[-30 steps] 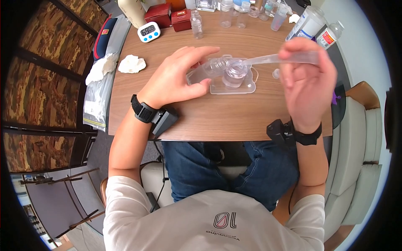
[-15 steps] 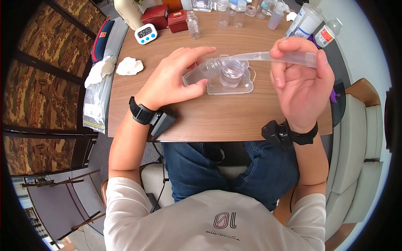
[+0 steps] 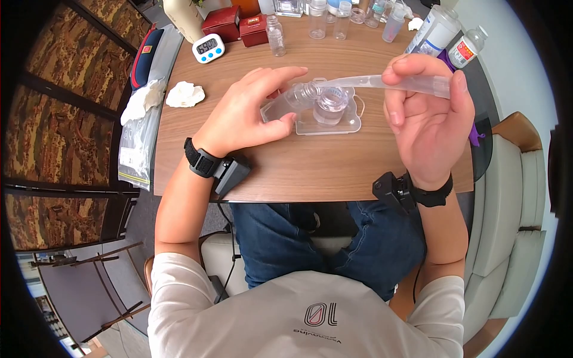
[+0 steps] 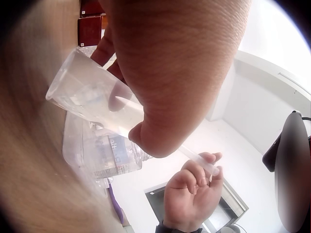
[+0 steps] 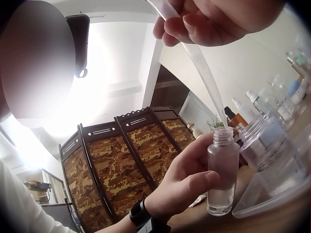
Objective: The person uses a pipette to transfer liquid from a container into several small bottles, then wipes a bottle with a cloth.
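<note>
In the head view my left hand grips a small clear bottle with a threaded neck and no cap; in the right wrist view some clear liquid shows low in it. My right hand pinches a long translucent plastic dropper by its wide end. The narrow end of the dropper reaches into the bottle's mouth, and its tip shows inside in the left wrist view. Right beside the bottle, an uncapped clear jar of liquid stands on a shallow clear plastic tray.
Several clear bottles and jars line the far side of the table, among them an empty bottle. A white timer and crumpled tissue lie to the left. Two large bottles, one a labelled clear bottle, stand at the far right.
From one second ago, the dropper's narrow end has gone from over the jar to the bottle's mouth, my right hand shifting slightly left. Over the last half second little differs.
</note>
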Demonstrator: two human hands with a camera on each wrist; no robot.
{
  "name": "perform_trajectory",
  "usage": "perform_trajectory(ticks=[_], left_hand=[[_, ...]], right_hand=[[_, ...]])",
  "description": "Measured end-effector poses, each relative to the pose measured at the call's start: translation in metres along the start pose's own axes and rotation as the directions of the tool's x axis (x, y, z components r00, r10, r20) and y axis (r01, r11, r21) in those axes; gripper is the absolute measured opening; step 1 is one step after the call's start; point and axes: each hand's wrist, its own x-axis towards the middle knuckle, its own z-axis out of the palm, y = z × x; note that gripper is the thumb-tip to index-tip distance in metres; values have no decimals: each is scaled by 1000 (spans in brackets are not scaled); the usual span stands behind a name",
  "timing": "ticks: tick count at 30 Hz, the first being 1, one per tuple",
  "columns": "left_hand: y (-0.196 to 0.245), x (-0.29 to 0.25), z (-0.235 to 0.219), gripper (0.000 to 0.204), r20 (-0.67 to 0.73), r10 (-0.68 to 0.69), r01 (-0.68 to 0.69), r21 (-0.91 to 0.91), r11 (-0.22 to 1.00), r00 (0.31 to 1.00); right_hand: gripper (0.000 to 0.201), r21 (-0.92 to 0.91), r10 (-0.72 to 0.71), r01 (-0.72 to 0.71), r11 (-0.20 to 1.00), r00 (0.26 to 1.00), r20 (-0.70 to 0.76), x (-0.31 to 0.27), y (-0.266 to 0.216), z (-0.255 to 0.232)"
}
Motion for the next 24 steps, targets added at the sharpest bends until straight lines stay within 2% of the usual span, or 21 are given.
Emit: perform_trajectory(ticks=[4, 6, 10, 12, 13, 14, 16, 17, 24], left_hand=[[0, 0, 0, 65, 0, -2, 2, -1, 1000, 1000], [0, 0, 0, 65, -1, 0, 0, -1, 1000, 1000], [0, 0, 0, 65, 7, 1, -1, 5, 1000, 1000], [0, 0, 0, 65, 7, 2, -2, 7, 1000, 1000], [0, 0, 0, 65, 7, 3, -3, 9, 1000, 1000], [0, 0, 0, 65, 7, 4, -4, 9, 1000, 1000], [0, 0, 0, 64, 4, 2, -2, 3, 1000, 1000], [0, 0, 0, 64, 4, 3, -3, 3, 1000, 1000], [1, 0, 1, 65, -11, 5, -6, -11, 1000, 1000]], right_hand=[[67, -9, -13, 13, 1000, 1000, -10, -1, -2, -1], [64, -47, -64, 63, 997, 998, -9, 0, -4, -6], [63, -120, -80, 75, 990, 996, -38, 0, 1, -5], [62, -285, 79, -112, 952, 989, -124, 2, 5, 8], [61, -279, 172, -187, 942, 982, -77, 2, 6, 8], [61, -280, 171, -186, 942, 982, -78, 2, 10, 11], [56, -234, 336, -347, 908, 938, -86, 3, 20, 18], [51, -245, 354, -350, 904, 935, -32, 3, 21, 15], [50, -195, 356, -357, 914, 934, -39, 4, 21, 13]])
